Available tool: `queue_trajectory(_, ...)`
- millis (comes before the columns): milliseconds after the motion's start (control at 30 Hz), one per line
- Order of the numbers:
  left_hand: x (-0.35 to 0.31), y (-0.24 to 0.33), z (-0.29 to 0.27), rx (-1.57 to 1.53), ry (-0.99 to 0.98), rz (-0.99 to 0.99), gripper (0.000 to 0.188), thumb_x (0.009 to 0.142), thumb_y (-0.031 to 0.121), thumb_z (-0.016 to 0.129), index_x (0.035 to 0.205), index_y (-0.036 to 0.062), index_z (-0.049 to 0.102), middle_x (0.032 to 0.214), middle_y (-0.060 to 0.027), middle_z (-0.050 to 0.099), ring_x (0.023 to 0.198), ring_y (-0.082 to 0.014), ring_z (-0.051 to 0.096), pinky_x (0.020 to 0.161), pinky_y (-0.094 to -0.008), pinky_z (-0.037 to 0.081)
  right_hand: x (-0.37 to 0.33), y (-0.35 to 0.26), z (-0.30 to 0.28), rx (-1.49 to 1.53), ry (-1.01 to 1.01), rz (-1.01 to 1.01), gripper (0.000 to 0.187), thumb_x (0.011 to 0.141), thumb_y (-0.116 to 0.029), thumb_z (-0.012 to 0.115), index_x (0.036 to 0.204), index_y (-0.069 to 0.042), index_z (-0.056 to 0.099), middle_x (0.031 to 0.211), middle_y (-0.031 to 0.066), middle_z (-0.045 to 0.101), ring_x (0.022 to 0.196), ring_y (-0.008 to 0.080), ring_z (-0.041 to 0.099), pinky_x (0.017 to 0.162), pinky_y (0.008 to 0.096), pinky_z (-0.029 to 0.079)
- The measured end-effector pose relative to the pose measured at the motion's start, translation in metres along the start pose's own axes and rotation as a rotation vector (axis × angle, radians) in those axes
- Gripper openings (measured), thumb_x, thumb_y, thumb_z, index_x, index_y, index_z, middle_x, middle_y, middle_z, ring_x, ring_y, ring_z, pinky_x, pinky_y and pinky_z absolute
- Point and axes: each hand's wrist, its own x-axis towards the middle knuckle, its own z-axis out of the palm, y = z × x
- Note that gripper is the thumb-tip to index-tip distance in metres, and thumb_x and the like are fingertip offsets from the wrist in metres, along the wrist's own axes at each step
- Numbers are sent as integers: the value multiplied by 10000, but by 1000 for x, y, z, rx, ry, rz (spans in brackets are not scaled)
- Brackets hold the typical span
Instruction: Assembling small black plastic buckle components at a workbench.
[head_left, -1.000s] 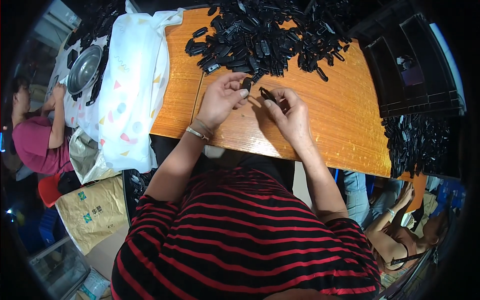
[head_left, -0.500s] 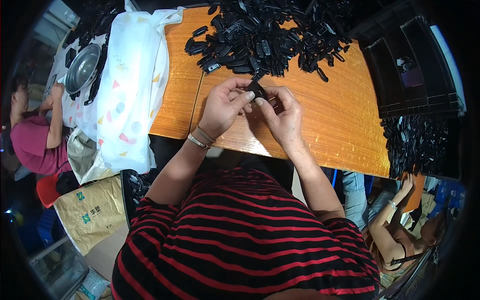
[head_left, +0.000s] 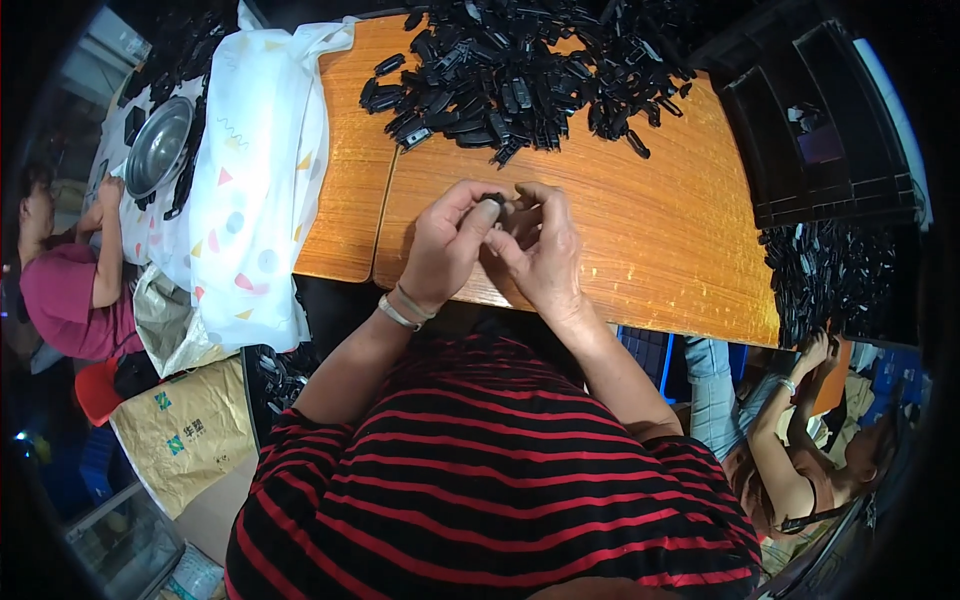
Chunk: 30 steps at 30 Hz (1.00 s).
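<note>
Over the near part of the wooden table (head_left: 640,270), a small black plastic part (head_left: 494,200) sits between my hands, mostly covered by fingers. My left hand (head_left: 447,245) pinches it, with the thumb pressed on its near side. Curled round the part's right side is my right hand (head_left: 545,250), its thumb reaching towards the left fingers. Beyond my hands, a heap of similar black plastic parts (head_left: 490,90) spreads over the far side of the table.
Left of the table lies a patterned white cloth (head_left: 262,170), with a metal bowl (head_left: 160,148) beyond it. A person (head_left: 75,290) sits there. On the right stand a black crate (head_left: 820,140) and more black parts (head_left: 825,280), near another person's arm (head_left: 775,440).
Both hands have drawn nearer to me, away from the heap, with the black part. The right fingers have loosened and shifted around it. The view has shifted slightly.
</note>
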Motion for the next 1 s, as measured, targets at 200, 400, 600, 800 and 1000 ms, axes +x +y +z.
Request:
queue_trajectory(200,-6,12,-8,50,-113,28,199,991,136,476,880,17,589,786,-2,583,722,-69,527,674,-213,443,-14,-14,12,150,-159,21,494,820,-122,722,1243,-39,482,994,184,630,829,327,660,703,359,522)
queue_trajectory(400,-36,25,-55,390,-80,-14,262,1011,178,426,853,27,569,752,-5,563,687,-97,521,636,-238,420,-13,-27,26,240,-474,44,459,781,-184,774,1163,-60,552,785,130,636,677,281,640,603,336,497)
queue_trajectory(600,-112,81,-139,1455,-94,-463,178,837,164,677,919,6,674,797,-136,651,715,-239,634,674,-329,488,21,18,-14,133,-404,90,290,795,-165,758,1043,-42,669,814,107,684,708,208,663,641,325,518)
queue_trajectory(800,-51,63,-91,1121,57,73,148,825,28,640,970,1,653,881,-134,664,789,-252,657,700,-308,505,81,94,-87,-640,76,227,197,828,-146,706,987,-33,679,981,187,631,803,341,654,715,431,542)
queue_trajectory(1000,58,0,-3,1190,1,485,179,823,161,692,967,70,638,929,-93,623,808,-300,636,657,-372,505,101,137,-100,-891,-60,207,215,855,-191,670,1002,-38,631,1000,202,626,826,389,642,687,466,523)
